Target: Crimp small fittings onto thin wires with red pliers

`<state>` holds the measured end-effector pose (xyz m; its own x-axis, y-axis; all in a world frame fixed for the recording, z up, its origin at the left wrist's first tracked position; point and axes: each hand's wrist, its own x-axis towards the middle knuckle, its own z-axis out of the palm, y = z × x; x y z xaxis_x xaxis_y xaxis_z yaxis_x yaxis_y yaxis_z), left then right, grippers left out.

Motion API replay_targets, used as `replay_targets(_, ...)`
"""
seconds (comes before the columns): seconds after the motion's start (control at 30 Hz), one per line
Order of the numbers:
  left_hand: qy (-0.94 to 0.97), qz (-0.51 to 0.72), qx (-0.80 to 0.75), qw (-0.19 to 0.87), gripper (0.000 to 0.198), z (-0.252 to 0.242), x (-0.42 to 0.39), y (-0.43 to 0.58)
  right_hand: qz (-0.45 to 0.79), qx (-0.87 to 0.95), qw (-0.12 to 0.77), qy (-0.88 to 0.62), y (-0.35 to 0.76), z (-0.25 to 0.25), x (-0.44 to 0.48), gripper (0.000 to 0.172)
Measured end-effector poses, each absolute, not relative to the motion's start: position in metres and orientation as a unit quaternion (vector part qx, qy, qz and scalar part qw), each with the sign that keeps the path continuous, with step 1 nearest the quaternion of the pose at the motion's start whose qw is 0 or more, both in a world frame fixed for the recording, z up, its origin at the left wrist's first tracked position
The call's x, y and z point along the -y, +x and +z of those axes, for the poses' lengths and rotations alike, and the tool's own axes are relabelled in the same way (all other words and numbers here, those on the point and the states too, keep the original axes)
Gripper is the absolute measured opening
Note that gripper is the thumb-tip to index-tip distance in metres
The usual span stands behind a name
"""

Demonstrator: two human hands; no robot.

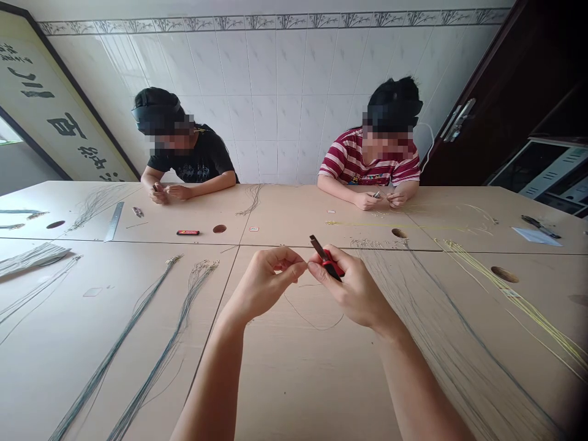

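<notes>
My left hand (271,278) is closed in a pinch above the middle of the table (312,380), its fingertips meeting those of my right hand. What the left fingertips pinch looks like the end of a thin cord (316,329), which hangs in a loop below both hands. My right hand (351,285) is wrapped round a red and black cutter (331,264), whose dark blade points up and away to the left. The right thumb and forefinger are also pinched near the left fingertips; the small part between them is too tiny to make out.
Bundles of grey-green cords (138,315) lie to the left, fine cords and yellow cords (528,303) to the right. Across the table, two people work with small items. A red and black case (188,233), a ruler (114,222) and round table holes (219,229) lie beyond my hands.
</notes>
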<state>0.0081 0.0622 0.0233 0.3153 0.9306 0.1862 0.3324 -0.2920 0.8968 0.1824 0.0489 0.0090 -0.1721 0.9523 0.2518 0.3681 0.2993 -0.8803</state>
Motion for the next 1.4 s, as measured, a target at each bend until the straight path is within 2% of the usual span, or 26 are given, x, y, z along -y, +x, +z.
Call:
replay_targets(0.27, 0.690, 0.383, -0.427, 0.442, 0.020, 0.024, -0.061, 0.003, 0.359, 0.670, 0.445, -0.474, 0.187, 0.010, -0.048, 0.023)
replay_targets(1.2, 0.695, 0.373, -0.389, 0.476, 0.022, 0.020, -0.061, 0.005, 0.354, 0.659, 0.493, -0.444, 0.187, 0.010, -0.047, 0.020)
replay_targets(1.3, 0.678, 0.410, -0.380, 0.478, 0.035, 0.021, -0.061, 0.005, 0.347, 0.660, 0.499, -0.442, 0.186, 0.010, -0.047, 0.020)
replay_targets(1.4, 0.653, 0.415, -0.354, 0.526, 0.048, 0.021, -0.061, 0.008, 0.340, 0.661, 0.510, -0.432, 0.186, 0.011, -0.045, 0.019)
